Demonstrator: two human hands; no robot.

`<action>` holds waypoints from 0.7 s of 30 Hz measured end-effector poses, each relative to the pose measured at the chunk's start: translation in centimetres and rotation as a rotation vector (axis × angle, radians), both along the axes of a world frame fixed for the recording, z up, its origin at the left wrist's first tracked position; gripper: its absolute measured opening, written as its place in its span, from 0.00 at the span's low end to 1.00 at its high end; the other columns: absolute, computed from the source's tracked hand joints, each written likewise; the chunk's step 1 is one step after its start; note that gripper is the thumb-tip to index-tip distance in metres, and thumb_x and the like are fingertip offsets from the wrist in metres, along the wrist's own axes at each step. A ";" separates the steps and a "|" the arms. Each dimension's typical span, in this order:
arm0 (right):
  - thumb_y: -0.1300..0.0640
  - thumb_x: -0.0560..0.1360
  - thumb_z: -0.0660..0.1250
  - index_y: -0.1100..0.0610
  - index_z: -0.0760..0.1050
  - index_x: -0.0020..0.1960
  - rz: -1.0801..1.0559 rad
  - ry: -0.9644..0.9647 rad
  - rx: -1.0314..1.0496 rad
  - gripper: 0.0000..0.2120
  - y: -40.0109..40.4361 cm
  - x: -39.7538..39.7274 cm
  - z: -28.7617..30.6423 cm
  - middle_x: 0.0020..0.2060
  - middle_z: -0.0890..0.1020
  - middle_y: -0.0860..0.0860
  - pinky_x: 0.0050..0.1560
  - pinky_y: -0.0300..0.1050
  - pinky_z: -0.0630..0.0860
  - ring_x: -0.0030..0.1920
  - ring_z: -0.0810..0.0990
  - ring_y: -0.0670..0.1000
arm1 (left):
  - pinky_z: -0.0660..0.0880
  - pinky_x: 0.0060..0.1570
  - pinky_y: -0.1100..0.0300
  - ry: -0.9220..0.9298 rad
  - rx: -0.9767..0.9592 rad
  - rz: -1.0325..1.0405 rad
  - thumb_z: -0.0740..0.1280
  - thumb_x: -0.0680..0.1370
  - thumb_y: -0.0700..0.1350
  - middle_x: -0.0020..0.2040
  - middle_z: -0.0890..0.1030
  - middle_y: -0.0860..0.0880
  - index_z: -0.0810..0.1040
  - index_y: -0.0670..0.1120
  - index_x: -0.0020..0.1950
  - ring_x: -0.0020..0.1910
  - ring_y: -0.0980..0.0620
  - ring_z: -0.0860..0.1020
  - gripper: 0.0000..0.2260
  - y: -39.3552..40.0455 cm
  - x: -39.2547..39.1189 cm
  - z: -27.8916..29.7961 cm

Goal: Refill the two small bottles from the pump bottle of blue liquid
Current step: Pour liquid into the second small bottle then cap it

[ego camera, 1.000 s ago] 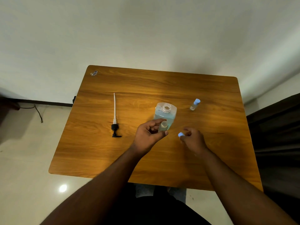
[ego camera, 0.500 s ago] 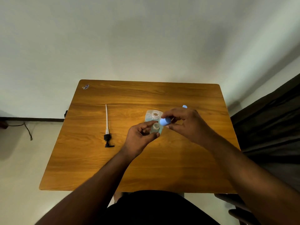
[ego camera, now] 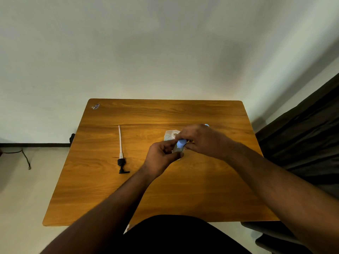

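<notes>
Seen from above, a wooden bench (ego camera: 183,189) holds the work. Near its middle, the left hand (ego camera: 161,156) is curled around a small clear bottle (ego camera: 177,149), held above the surface. The right hand (ego camera: 200,139) pinches a light blue cap (ego camera: 181,143) at that bottle's top. Just behind the hands, the large open bottle of blue liquid (ego camera: 169,135) stands partly hidden. Its removed pump (ego camera: 121,154) lies flat toward the left edge. A second blue cap (ego camera: 206,125) peeks out behind the right hand.
</notes>
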State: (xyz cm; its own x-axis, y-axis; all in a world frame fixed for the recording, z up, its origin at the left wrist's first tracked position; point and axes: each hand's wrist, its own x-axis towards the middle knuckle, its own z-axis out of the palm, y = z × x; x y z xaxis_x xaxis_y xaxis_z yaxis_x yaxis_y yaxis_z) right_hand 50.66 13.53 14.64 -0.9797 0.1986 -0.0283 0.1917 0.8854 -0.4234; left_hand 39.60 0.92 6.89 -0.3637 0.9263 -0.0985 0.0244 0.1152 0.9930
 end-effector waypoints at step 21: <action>0.50 0.74 0.69 0.52 0.78 0.49 -0.053 -0.226 0.098 0.07 1.6 -0.4 2.3 0.44 0.78 0.46 0.36 0.35 0.65 0.39 0.72 0.42 | 0.76 0.41 0.66 0.047 -0.021 -0.017 0.73 0.72 0.33 0.36 0.84 0.58 0.82 0.40 0.57 0.36 0.62 0.80 0.14 1.6 -0.5 -0.5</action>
